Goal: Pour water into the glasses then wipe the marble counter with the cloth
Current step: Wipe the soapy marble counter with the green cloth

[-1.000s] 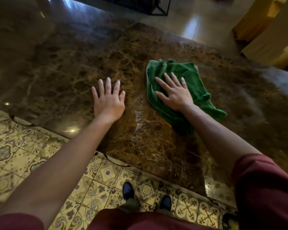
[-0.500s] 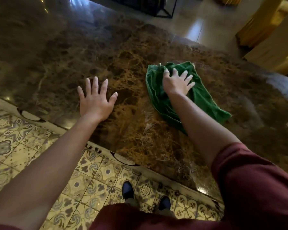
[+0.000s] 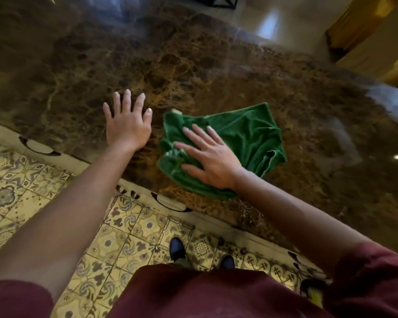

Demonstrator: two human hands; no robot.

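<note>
We're in the wiping stage: the right hand (image 3: 213, 164) presses flat, fingers spread, on the green cloth (image 3: 244, 138) at centre frame, near the counter's lower edge. The left hand (image 3: 128, 127) rests flat on the marble counter (image 3: 193, 65) just left of the cloth, fingers spread too. No glasses or water in view, so I can't judge the pouring. Count: one cloth, one counter, two hands. Upper and right marble likely remain.

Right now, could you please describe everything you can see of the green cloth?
The green cloth is a soft, terry-looking rag, crumpled into folds, lying on the brown marble counter near its front edge. The right hand presses flat on its left part, fingers spread. The left hand rests on the marble beside it, apart.
</note>
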